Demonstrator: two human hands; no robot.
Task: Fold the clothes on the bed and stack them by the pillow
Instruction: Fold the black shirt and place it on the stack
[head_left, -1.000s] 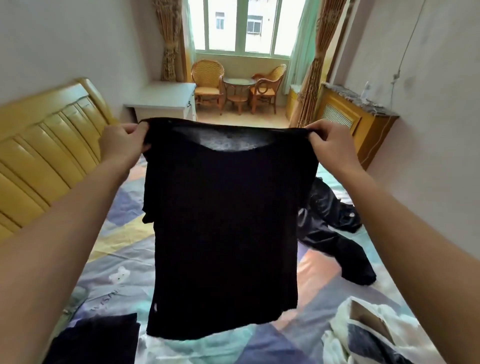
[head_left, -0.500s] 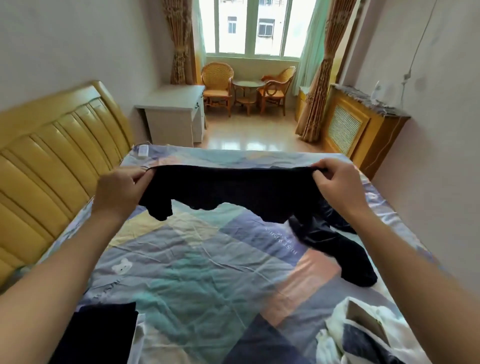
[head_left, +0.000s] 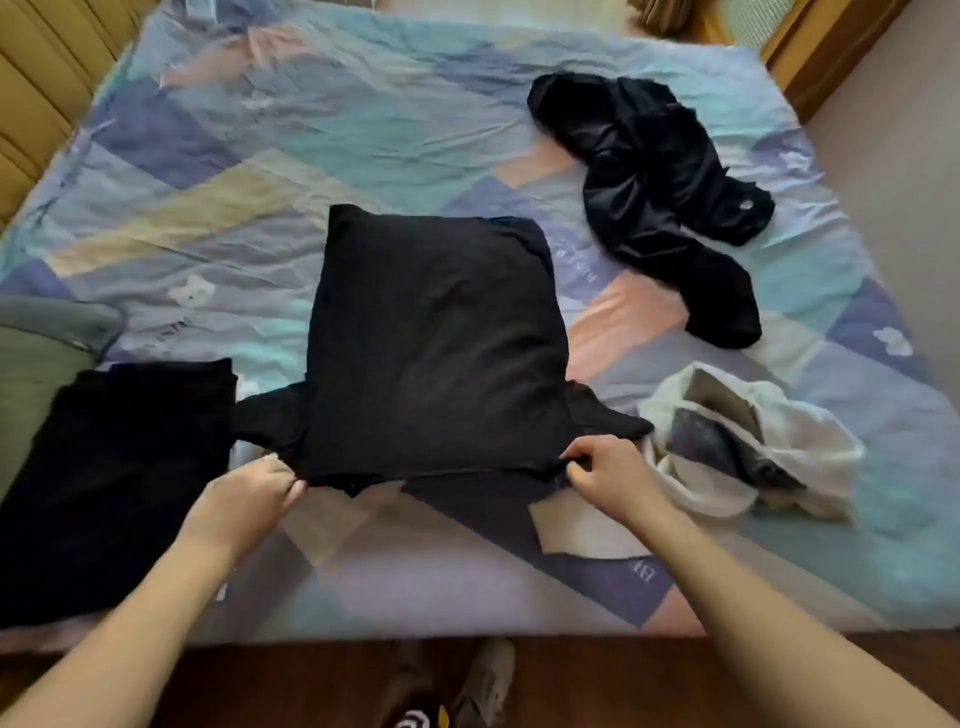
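Lying flat on the bed (head_left: 363, 104) now, no longer held up in the air: black T-shirt (head_left: 436, 343). Left hand (head_left: 249, 493) and right hand (head_left: 608, 475) pinch its near shoulders. Spread done; folding comes next.

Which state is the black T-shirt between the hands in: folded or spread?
Spread: the black T-shirt lies flat on the bed, both sleeves out; left hand and right hand pinch its near edge.

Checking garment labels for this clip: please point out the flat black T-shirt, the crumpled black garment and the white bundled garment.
Flat black T-shirt (head_left: 436, 343), head view, middle of its body.
Crumpled black garment (head_left: 654, 182), head view, its bunched centre.
White bundled garment (head_left: 810, 441), head view, right-hand white fold.
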